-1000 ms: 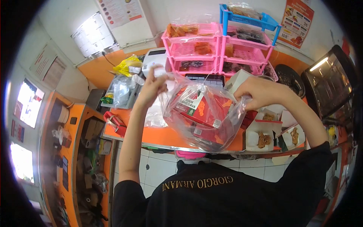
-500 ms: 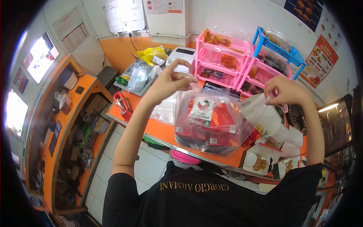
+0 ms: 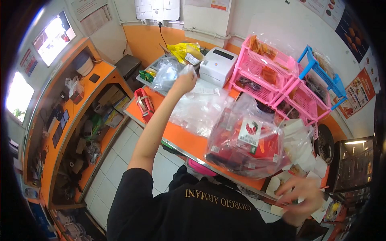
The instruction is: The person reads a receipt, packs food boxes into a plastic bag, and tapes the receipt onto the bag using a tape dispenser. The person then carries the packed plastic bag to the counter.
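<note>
My left hand (image 3: 184, 83) reaches out to the right edge of the grey tray (image 3: 145, 82). Its fingers are closed beside a whitish plastic piece (image 3: 189, 71); what they grip is hard to see. A clear plastic bag (image 3: 219, 150) with red boxes (image 3: 267, 140) inside stands on the orange counter, and neither hand touches it. My right hand (image 3: 301, 199) is blurred by motion, fingers apart and seemingly with nothing in them. It is above the front right of the counter, over open white food boxes (image 3: 274, 182).
A white label printer (image 3: 219, 68) stands behind the flat clear plastic bags (image 3: 197, 110). Pink baskets (image 3: 257, 88) and a blue basket (image 3: 321, 78) hold packets at the back. A red tape dispenser (image 3: 144, 105) sits at the counter's left end.
Both hands have left the bag of red boxes. The left one has moved to the tray, the right one down towards me. The bag's top has sagged, and the view has shifted left.
</note>
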Available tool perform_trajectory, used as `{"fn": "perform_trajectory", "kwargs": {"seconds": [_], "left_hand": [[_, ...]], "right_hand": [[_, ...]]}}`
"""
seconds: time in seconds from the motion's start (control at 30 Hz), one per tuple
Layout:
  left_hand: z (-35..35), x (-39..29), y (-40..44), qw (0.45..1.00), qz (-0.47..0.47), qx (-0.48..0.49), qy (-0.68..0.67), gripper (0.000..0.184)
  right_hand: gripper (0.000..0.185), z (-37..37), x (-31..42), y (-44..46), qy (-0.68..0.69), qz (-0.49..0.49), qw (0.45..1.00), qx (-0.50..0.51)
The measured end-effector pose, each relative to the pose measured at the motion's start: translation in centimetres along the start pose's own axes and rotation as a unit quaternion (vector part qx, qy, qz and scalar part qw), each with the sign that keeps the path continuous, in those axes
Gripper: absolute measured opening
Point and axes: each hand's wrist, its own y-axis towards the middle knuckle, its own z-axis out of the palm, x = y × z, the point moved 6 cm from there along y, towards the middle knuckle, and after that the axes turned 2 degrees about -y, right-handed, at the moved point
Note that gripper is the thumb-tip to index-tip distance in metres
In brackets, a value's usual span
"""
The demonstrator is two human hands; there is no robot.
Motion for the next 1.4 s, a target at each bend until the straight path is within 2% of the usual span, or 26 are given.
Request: {"fn": "perform_trajectory", "kwargs": {"seconds": [0.03, 0.07, 0.13, 0.23, 0.3, 0.37, 0.4, 0.5, 0.57, 0.6, 0.67, 0.7, 0.77, 0.8, 0.83, 0.87, 0.93, 0.97, 1.03, 1.07, 1.1, 1.17, 1.27, 1.3, 1.4], "left_hand": [[3.5, 4.5, 2.1, 0.992, -0.019, 0.012, 0.126, 0.031], [6.5, 7.4, 3.3, 0.990, 0.003, 0.052, 0.134, 0.030], [9.9, 10.2, 5.1, 0.991, 0.085, 0.045, 0.091, 0.029], [13.8, 12.0, 7.3, 0.983, 0.156, 0.075, 0.054, 0.029], [14.6, 11.4, 8.5, 0.976, 0.187, 0.096, 0.047, 0.029], [13.1, 10.4, 7.2, 0.962, 0.075, 0.199, 0.170, 0.031], [12.8, 9.8, 6.8, 0.958, 0.093, 0.217, 0.163, 0.031], [9.1, 7.4, 4.1, 0.974, 0.174, 0.147, -0.006, 0.028], [3.1, 4.9, 0.2, 0.969, 0.197, 0.098, -0.114, 0.026], [0.7, 4.2, -2.2, 0.965, 0.205, 0.083, -0.144, 0.026], [-2.0, 4.7, -6.7, 0.967, 0.142, 0.112, -0.181, 0.025], [-3.1, 4.8, -9.0, 0.962, 0.154, 0.098, -0.201, 0.024], [-4.2, 5.7, -12.5, 0.957, 0.170, 0.080, -0.219, 0.023], [-3.9, 7.1, -13.9, 0.944, 0.099, 0.095, -0.300, 0.024], [-3.5, 8.5, -15.2, 0.919, 0.025, 0.108, -0.377, 0.025], [-3.5, 9.3, -16.2, 0.921, 0.026, 0.106, -0.375, 0.025], [-4.2, 10.3, -18.1, 0.960, 0.138, 0.009, -0.244, 0.026], [-3.1, 11.9, -19.2, 0.963, 0.093, 0.035, -0.250, 0.029], [-3.4, 12.0, -20.7, 0.968, 0.081, -0.017, -0.237, 0.026], [-3.7, 11.9, -21.6, 0.967, 0.084, -0.057, -0.232, 0.023], [-3.6, 11.9, -22.3, 0.970, 0.082, -0.077, -0.217, 0.023], [-3.4, 12.8, -23.5, 0.973, 0.060, -0.116, -0.189, 0.023], [-2.3, 12.8, -25.0, 0.981, 0.065, -0.108, -0.145, 0.024], [-2.4, 12.7, -25.5, 0.976, 0.044, -0.124, -0.175, 0.025], [-3.4, 11.5, -27.0, 0.965, 0.013, -0.183, -0.188, 0.029]], "right_hand": [[0.026, 2.8, -0.6, 1.2, 0.103, -0.014, 0.990, 0.091], [0.025, 5.6, -1.2, 2.5, 0.201, -0.028, 0.963, 0.178], [0.023, 9.9, -3.0, 5.6, 0.272, -0.022, 0.947, 0.167], [0.027, 15.2, -6.2, 11.4, 0.250, 0.004, 0.963, 0.101], [0.034, 18.7, -9.7, 14.1, 0.414, 0.139, 0.896, 0.084], [0.038, 21.5, -13.1, 16.8, 0.401, 0.183, 0.898, 0.011], [0.039, 22.9, -15.8, 18.0, 0.428, 0.213, 0.875, -0.070], [0.045, 25.0, -22.4, 21.0, 0.445, 0.320, 0.775, -0.313], [0.047, 26.5, -27.3, 21.8, 0.464, 0.307, 0.679, -0.479], [0.047, 26.0, -27.3, 22.6, 0.463, 0.308, 0.670, -0.491], [0.045, 24.9, -26.7, 24.7, 0.595, 0.252, 0.585, -0.490], [0.045, 24.6, -26.2, 25.4, 0.595, 0.251, 0.580, -0.496], [0.044, 23.1, -25.1, 26.7, 0.537, 0.245, 0.631, -0.503], [0.044, 22.6, -24.7, 27.4, 0.538, 0.242, 0.631, -0.504], [0.038, 21.3, -23.9, 27.7, 0.468, 0.228, 0.668, -0.531], [0.034, 20.1, -22.8, 27.9, 0.397, 0.213, 0.700, -0.554], [0.028, 18.7, -20.3, 28.3, 0.402, 0.206, 0.723, -0.522], [0.023, 18.1, -18.6, 28.7, 0.407, 0.201, 0.746, -0.486], [0.023, 16.4, -13.5, 29.3, 0.397, 0.114, 0.792, -0.450], [0.022, 15.6, -11.6, 28.5, 0.231, 0.103, 0.866, -0.432], [0.021, 15.2, -9.7, 28.3, 0.057, 0.074, 0.911, -0.402], [0.013, 16.1, -6.7, 26.9, 0.110, 0.032, 0.870, -0.480], [0.010, 17.3, -5.9, 23.7, 0.178, -0.013, 0.879, -0.442], [0.010, 17.4, -4.4, 23.8, 0.205, -0.099, 0.903, -0.364], [0.015, 18.1, -2.6, 23.2, 0.308, -0.229, 0.907, -0.170]]}}
